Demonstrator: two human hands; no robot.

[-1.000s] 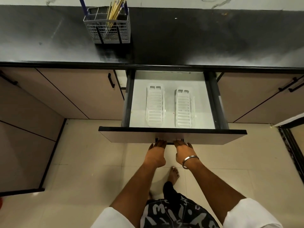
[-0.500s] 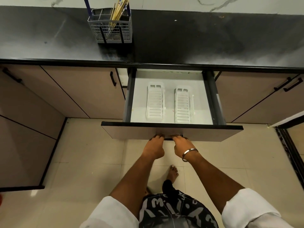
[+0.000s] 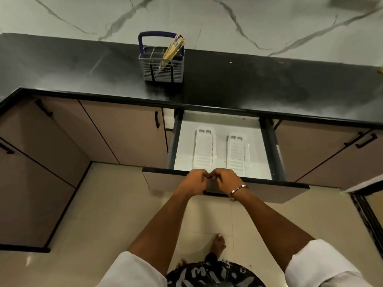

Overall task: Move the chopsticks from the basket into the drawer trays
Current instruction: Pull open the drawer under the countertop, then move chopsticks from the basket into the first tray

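A grey wire basket (image 3: 153, 69) with a blue handle stands on the black counter, and a bundle of pale chopsticks (image 3: 173, 49) leans in its right compartment. Below the counter the drawer (image 3: 269, 190) is pulled out, with two white slotted trays, a left tray (image 3: 204, 150) and a right tray (image 3: 237, 153), lying side by side and holding nothing. My left hand (image 3: 193, 182) and my right hand (image 3: 227, 180), which wears a metal bangle, hover together over the drawer's front edge. Their fingers are curled, the fingertips touch, and neither holds anything.
The drawer's black handle (image 3: 213, 193) shows just under my wrists. Closed beige cabinet doors (image 3: 124, 131) flank the drawer on both sides. The black counter (image 3: 259, 83) runs wide under a marble wall. My bare foot (image 3: 218, 244) is on the tiled floor.
Both hands have let go of the drawer handle and risen to the drawer's front edge, fingers curling together. The view has tilted up, so the basket and wall show more fully.
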